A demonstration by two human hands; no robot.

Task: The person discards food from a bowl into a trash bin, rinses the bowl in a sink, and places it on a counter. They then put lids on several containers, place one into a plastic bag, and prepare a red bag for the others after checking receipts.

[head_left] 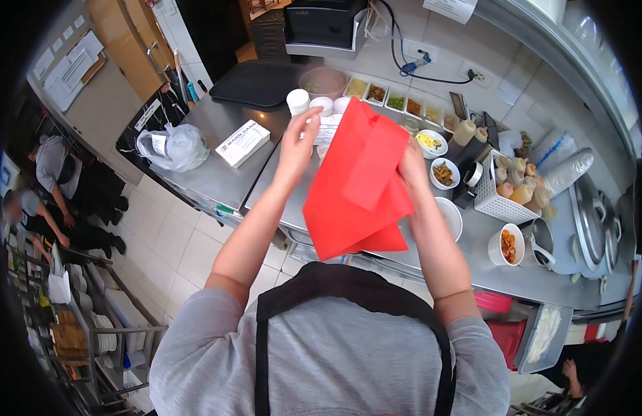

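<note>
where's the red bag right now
In the head view the red bag is at centre, held up between the left hand and right hand above the steel counter, in front of the cups.

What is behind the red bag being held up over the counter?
The red bag, held between the left hand and right hand, covers part of the steel counter. White cups and a white bowl show past its edges; what sits directly behind it is hidden.
</note>
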